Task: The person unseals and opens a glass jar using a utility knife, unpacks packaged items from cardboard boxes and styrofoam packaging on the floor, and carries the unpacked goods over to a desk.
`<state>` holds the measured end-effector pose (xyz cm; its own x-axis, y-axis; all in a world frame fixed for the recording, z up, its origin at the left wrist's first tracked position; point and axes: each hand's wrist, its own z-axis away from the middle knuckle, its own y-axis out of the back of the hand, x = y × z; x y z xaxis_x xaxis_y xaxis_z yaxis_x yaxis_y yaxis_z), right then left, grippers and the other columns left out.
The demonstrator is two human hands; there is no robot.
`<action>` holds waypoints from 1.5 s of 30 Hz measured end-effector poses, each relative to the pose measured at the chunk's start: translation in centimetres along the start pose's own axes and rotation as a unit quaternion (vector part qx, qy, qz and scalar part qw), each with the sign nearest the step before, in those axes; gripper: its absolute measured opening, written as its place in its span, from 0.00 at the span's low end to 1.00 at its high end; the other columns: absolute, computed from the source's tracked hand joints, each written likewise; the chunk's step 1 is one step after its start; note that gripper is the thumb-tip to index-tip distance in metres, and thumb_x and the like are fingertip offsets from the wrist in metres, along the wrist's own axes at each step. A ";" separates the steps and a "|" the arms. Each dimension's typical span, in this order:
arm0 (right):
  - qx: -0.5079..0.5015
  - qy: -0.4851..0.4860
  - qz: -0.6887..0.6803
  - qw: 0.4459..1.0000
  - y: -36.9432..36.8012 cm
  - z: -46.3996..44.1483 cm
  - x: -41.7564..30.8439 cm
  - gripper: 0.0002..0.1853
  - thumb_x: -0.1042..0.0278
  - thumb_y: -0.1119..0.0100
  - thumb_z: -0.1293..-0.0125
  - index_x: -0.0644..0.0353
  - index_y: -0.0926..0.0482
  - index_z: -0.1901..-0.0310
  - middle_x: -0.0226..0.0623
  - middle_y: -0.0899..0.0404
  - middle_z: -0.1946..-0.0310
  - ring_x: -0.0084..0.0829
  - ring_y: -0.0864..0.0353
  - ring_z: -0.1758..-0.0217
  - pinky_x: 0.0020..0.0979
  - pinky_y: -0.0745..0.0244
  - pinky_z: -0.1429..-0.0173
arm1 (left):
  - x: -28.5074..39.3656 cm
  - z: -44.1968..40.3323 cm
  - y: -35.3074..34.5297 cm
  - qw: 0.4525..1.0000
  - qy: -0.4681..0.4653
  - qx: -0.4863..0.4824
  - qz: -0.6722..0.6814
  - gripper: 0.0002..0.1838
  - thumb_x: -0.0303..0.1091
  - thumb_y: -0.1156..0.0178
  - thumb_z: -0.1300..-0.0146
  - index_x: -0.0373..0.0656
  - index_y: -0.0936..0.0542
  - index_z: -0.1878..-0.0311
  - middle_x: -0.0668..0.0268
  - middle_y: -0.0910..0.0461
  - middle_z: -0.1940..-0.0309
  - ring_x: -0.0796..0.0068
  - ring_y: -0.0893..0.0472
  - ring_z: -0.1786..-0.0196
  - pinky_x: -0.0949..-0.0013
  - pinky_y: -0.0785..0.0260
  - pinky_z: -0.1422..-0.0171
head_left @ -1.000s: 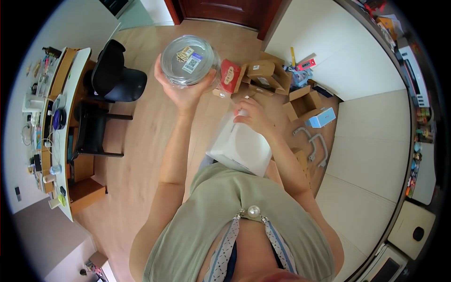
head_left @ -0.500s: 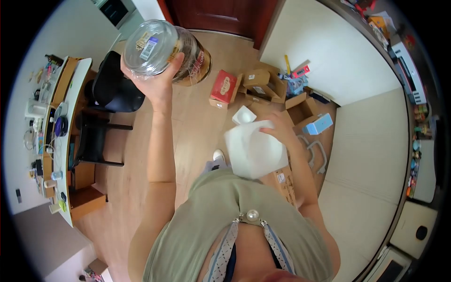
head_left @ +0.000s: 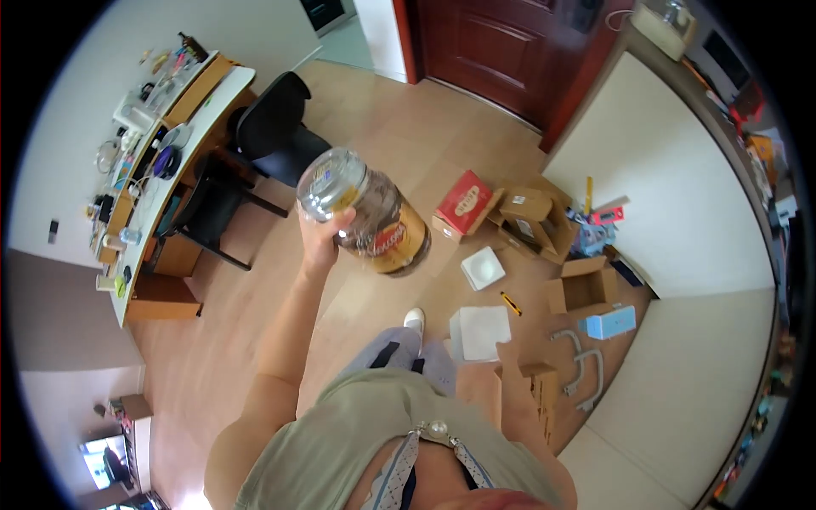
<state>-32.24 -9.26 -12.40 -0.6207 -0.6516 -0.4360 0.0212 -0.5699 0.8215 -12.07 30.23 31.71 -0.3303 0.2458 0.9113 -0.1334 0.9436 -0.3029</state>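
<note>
My left hand [head_left: 320,242] grips a large clear plastic jar [head_left: 374,212] near its lidded end. The jar is tilted, with dark contents and a yellow-brown label. My right hand [head_left: 508,359] is low in front of my body, blurred, at the lower right corner of a white foam block [head_left: 480,333]; its fingers seem closed on that edge but are partly hidden. A smaller white foam tray [head_left: 483,269] with a round hollow lies on the floor, and beside it a yellow-and-black utility knife [head_left: 511,303].
Open cardboard boxes [head_left: 586,287], a red box [head_left: 463,202] and a light-blue box [head_left: 610,322] stand on the floor at right. Grey curved tubes [head_left: 586,374] lie near the white cabinet [head_left: 663,187]. Black chairs [head_left: 272,127] and a cluttered desk [head_left: 195,127] are at left.
My left hand has brought the jar lower and nearer my body, turning its label into view. My right hand has lowered the foam block toward the floor. The view has turned.
</note>
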 end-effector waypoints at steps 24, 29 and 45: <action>-0.240 0.326 -0.407 0.819 15.8 3.1 -36.4 0.31 0.68 0.44 0.34 0.62 0.45 0.33 0.49 0.37 0.37 0.38 0.33 0.36 0.34 0.38 0.34 | 2.5 7.6 9.8 0.962 0.084 0.248 0.083 0.24 0.31 0.36 0.49 0.32 0.28 0.48 0.58 0.23 0.56 0.69 0.22 0.54 0.68 0.28 0.49; -0.242 0.715 -0.223 0.617 19.3 16.7 -51.2 0.48 0.62 0.27 0.53 0.61 0.45 0.33 0.48 0.43 0.33 0.41 0.41 0.31 0.41 0.41 0.31 | 7.2 8.1 15.7 0.954 0.026 0.277 0.114 0.25 0.31 0.34 0.50 0.33 0.28 0.49 0.58 0.22 0.56 0.69 0.22 0.55 0.69 0.28 0.50; -0.055 0.811 -0.307 0.495 -6.2 48.7 -78.2 0.13 0.68 0.29 0.53 0.53 0.16 0.63 0.29 0.21 0.65 0.31 0.22 0.68 0.31 0.29 0.65 | 21.8 6.9 48.0 0.845 -0.130 0.493 -0.160 0.45 0.29 0.25 0.62 0.37 0.41 0.40 0.61 0.29 0.49 0.72 0.27 0.47 0.70 0.32 0.43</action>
<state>-22.05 69.63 34.47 0.9070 0.1670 -0.3865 0.3166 -0.8758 0.3644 -32.14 79.32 35.13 -0.3064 -0.1644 0.9376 -0.9266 0.2773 -0.2542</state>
